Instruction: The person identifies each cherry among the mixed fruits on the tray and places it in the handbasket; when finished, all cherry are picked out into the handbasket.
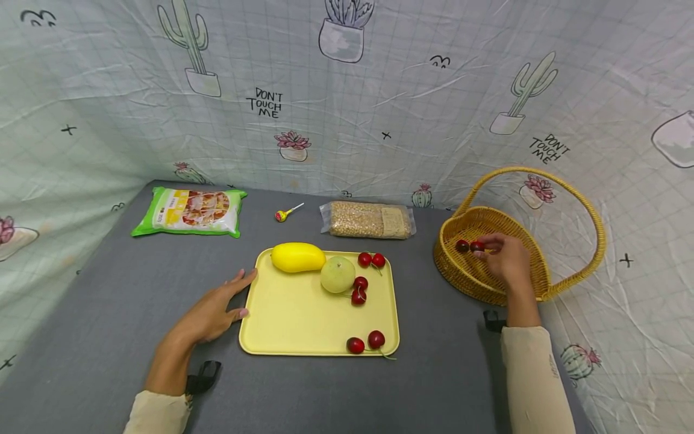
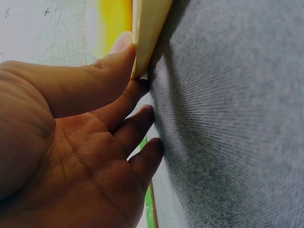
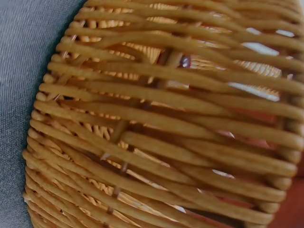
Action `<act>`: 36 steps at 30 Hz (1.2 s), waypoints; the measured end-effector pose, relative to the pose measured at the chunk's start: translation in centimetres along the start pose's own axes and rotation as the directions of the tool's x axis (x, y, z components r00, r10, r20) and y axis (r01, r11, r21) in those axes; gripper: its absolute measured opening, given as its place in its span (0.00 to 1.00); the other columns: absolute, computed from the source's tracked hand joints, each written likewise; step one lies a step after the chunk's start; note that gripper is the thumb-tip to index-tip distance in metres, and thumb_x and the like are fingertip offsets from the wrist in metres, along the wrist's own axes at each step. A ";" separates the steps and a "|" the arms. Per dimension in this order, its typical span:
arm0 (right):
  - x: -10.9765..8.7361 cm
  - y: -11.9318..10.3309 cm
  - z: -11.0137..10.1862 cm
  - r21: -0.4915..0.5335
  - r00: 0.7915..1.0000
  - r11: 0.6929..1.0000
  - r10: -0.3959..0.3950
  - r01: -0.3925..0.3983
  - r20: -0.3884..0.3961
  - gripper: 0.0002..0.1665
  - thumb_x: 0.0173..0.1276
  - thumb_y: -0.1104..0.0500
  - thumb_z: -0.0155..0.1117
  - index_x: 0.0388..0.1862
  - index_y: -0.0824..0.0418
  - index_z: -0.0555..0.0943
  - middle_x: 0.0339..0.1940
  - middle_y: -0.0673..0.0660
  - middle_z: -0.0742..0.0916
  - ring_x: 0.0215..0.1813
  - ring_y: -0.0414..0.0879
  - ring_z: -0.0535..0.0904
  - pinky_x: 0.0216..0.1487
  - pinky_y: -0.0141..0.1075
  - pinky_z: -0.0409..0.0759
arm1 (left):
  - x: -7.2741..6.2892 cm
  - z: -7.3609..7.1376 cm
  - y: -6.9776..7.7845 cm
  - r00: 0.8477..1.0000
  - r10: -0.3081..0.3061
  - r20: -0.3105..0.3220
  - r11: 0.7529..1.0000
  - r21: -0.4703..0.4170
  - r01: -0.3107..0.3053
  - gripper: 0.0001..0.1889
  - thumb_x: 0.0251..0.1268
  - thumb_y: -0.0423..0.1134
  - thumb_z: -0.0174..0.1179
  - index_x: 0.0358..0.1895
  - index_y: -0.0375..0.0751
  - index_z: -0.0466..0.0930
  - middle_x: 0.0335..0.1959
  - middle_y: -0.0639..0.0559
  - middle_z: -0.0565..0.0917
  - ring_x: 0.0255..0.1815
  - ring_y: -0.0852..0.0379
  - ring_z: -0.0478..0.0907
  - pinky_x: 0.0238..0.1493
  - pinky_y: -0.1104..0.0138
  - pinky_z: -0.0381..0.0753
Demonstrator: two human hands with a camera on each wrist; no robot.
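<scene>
Three o'clock: right hand (image 1: 506,259) pinches, apparently, a cherry (image 1: 476,246) in the basket (image 1: 454,264); we should press lightly. Left hand (image 1: 215,308), spread, touches the tray (image 1: 287,325) at nine o'clock.

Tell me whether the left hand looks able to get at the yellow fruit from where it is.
Probably yes: the left hand is at the left edge of the tray, close to the yellow fruit, and only the tray's rim appears to lie between them.
</scene>
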State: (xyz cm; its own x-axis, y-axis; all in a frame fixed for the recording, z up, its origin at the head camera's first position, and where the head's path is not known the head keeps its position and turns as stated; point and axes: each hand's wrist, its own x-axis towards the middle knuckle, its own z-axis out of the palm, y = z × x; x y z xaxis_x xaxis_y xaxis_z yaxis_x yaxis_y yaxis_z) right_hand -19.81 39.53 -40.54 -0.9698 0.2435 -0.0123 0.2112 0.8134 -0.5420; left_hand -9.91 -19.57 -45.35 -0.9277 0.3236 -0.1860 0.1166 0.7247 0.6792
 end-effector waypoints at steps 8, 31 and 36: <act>1.0 0.7 0.0 -0.043 0.997 0.999 0.021 -0.017 0.072 0.20 0.74 0.55 0.74 0.59 0.64 0.85 0.59 0.69 0.89 0.61 0.67 0.81 0.65 0.63 0.77 | -0.1 0.0 0.0 1.000 -0.008 0.003 1.000 -0.002 0.008 0.46 0.68 0.30 0.70 0.86 0.39 0.56 0.84 0.25 0.54 0.83 0.18 0.51 0.79 0.27 0.53; 2.6 1.8 0.7 -0.093 0.988 0.995 0.047 -0.033 0.145 0.21 0.69 0.55 0.78 0.54 0.65 0.87 0.52 0.66 0.92 0.55 0.63 0.86 0.65 0.62 0.76 | -0.1 0.1 -0.3 1.000 0.001 -0.001 1.000 0.010 -0.001 0.45 0.69 0.31 0.69 0.86 0.40 0.56 0.84 0.25 0.54 0.82 0.18 0.51 0.78 0.27 0.54; 2.7 1.8 0.6 -0.100 0.987 0.994 0.054 -0.039 0.151 0.21 0.70 0.54 0.77 0.56 0.65 0.87 0.53 0.67 0.92 0.57 0.65 0.85 0.67 0.65 0.74 | 0.0 0.1 -0.3 1.000 0.004 -0.002 1.000 0.014 -0.004 0.45 0.69 0.31 0.69 0.86 0.40 0.56 0.84 0.25 0.55 0.82 0.18 0.52 0.79 0.27 0.54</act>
State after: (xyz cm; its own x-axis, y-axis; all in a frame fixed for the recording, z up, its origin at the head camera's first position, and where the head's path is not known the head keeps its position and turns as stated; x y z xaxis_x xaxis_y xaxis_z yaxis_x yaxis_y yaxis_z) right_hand -22.09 41.33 -42.11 -0.9643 0.2049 -0.1681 0.2602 0.8521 -0.4542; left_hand -9.86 -19.72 -45.60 -0.9280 0.3253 -0.1817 0.1254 0.7318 0.6698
